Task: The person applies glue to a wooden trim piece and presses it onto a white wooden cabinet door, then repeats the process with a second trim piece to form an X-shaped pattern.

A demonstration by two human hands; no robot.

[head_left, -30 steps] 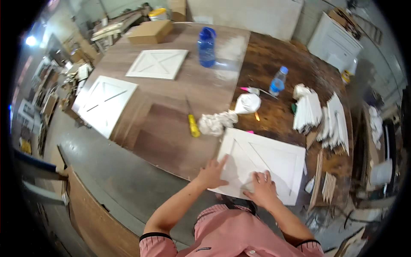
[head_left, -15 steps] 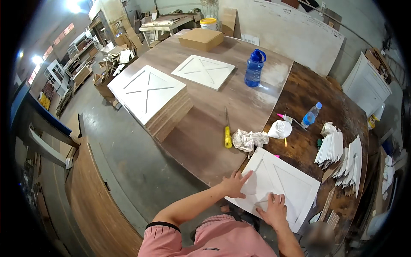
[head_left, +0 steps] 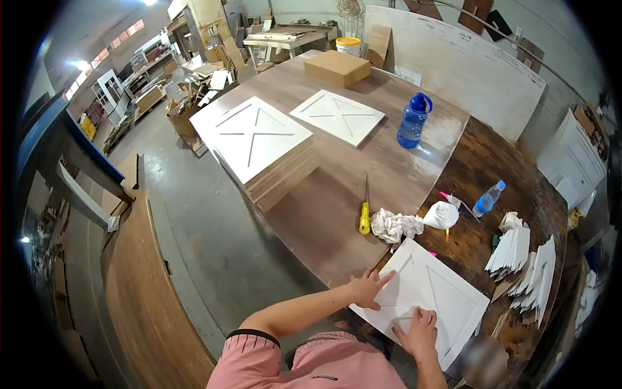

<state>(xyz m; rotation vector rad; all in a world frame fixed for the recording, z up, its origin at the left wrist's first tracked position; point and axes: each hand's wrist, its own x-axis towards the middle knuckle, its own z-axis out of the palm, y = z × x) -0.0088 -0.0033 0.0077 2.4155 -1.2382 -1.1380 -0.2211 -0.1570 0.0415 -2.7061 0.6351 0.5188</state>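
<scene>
2 hands (head_left: 366, 290) — on white panel (head_left: 451, 306)

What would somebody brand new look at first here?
Probably the bright blue bottle, standing on the table beyond the yellow-handled screwdriver. Next might be the white panel at the near edge, with the left hand and right hand on it. The stack of white-topped boards at the table's left side stands out too.
</scene>
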